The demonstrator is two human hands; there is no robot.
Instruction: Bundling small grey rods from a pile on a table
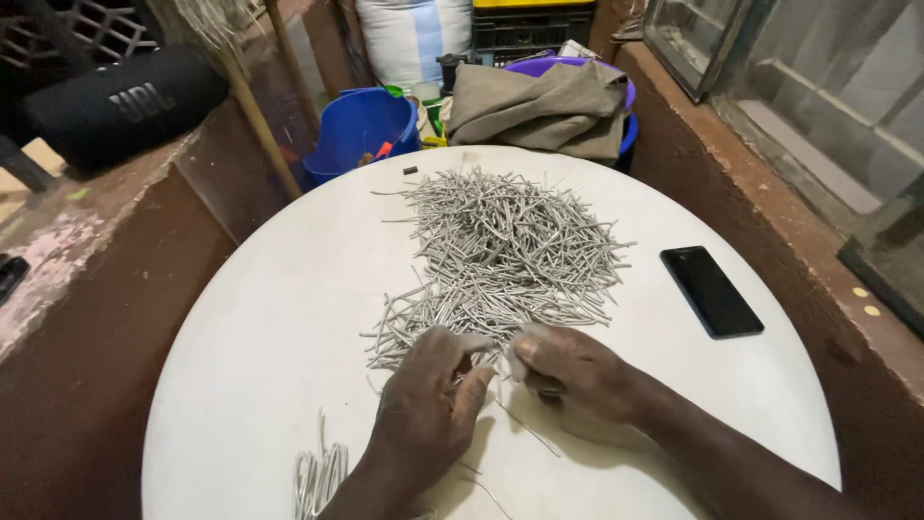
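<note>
A big heap of short grey wire pieces (500, 246) lies on the round white table (279, 327). My left hand (423, 404) rests at the heap's near edge, its fingers curled over a few pieces. My right hand (573, 371) is just beside it, fingers pinched together at the same edge; whether it grips a piece is hard to see. A small bundle of longer bent wires (320, 474) lies at the near left, by my left forearm. A thin single wire (527, 429) runs across the table under my hands.
A black phone (710, 291) lies flat at the table's right. Behind the table stand a blue bucket (361, 130), a purple tub with a grey-brown cloth (539, 101) over it, a black crate and wooden poles. A black speaker (120, 101) sits on the left ledge.
</note>
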